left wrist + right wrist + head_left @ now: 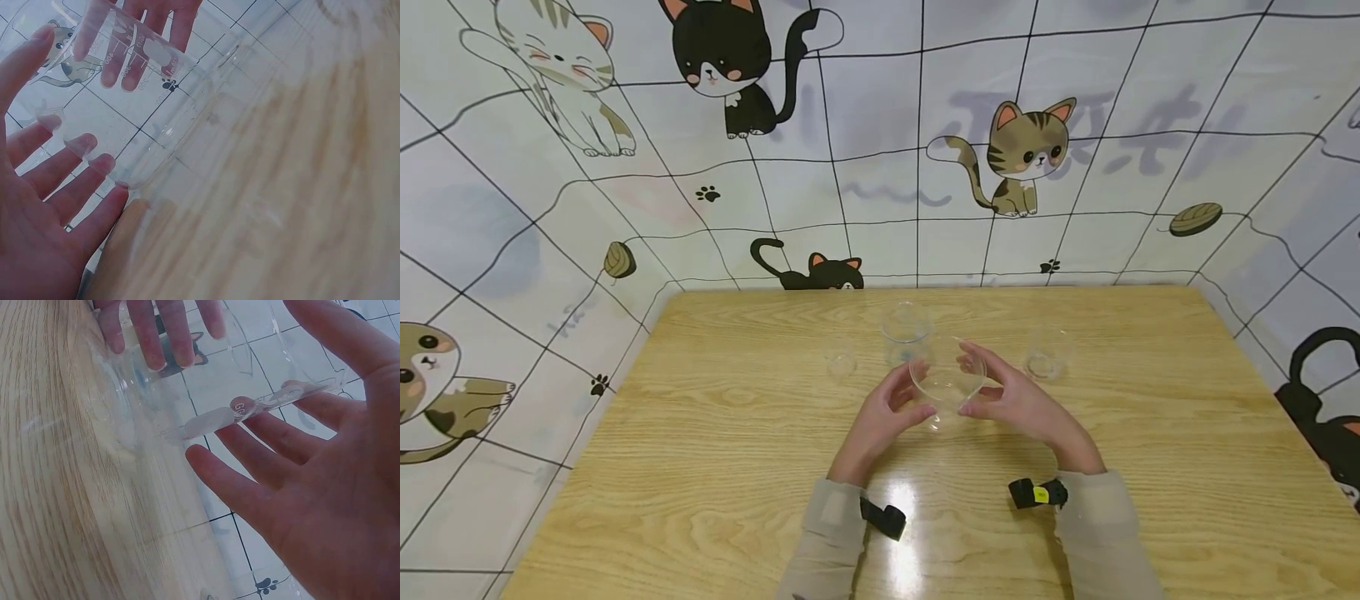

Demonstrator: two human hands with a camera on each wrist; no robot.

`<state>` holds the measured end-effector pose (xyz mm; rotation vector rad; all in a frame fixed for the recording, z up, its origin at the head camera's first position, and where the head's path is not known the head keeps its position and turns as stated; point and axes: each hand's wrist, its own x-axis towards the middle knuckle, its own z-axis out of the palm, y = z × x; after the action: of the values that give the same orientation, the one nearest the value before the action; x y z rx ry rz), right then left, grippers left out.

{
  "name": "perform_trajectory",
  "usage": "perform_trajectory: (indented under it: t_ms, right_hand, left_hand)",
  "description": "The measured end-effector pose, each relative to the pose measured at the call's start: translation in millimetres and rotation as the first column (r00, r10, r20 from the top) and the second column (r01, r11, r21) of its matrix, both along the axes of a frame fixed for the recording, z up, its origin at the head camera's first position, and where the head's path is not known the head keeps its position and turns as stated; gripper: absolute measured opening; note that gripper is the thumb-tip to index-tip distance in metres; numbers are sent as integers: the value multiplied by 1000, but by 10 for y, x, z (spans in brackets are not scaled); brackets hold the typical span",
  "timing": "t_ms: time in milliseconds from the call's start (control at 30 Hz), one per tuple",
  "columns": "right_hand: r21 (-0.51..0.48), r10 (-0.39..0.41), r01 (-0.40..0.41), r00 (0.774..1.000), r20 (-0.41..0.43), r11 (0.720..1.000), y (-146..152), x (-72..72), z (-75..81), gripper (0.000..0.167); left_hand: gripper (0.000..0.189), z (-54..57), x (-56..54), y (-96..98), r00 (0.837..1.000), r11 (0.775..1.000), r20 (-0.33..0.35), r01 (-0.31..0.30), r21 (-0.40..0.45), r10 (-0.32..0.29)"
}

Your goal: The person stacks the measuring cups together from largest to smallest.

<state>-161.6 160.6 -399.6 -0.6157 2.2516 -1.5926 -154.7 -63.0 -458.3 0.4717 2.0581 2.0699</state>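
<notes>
Between my two hands is a large clear glass beaker [948, 385], its printed volume marks showing in the left wrist view. My left hand [883, 415] holds its left side, thumb toward me and fingertips on the glass. On the opposite side my right hand [1026, 407] holds it the same way, fingers spread along the wall. In the right wrist view a white label patch [209, 422] shows on the beaker's wall. The base is close over the wooden table [715, 467].
Behind the hands stands another clear glass vessel [906, 336], partly overlapped by the beaker. A small glass vessel [841, 364] is at the left, and one more glass [1045, 364] stands right of my right hand. A cat-patterned sheet [880, 200] borders the table's back and sides.
</notes>
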Motion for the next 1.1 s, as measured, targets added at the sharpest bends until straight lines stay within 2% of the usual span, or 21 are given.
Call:
perform_trajectory:
  t_ms: [233, 400, 667, 967, 1100]
  right_hand:
    - [9, 12, -12, 999, -32, 1000, 42, -91, -230, 81]
    - [9, 6, -5, 1000, -30, 1000, 59, -101, -277, 81]
    - [-18, 51, -52, 999, -16, 998, 33, -111, -253, 81]
    - [-31, 62, -62, 998, -4, 998, -68, -2, -3, 81]
    - [-20, 61, -61, 998, -6, 998, -99, 22, 37, 81]
  left_hand:
    - [69, 4, 3, -40, 1000, 1000, 31, 4, -25, -3]
    - [66, 6, -7, -57, 1000, 1000, 20, 19, -13, -19]
    - [66, 15, -33, -123, 996, 997, -48, 78, 10, -77]
    - [67, 105, 13, -170, 994, 994, 65, 91, -56, -88]
    - [69, 132, 27, -179, 992, 993, 86, 98, -66, -92]
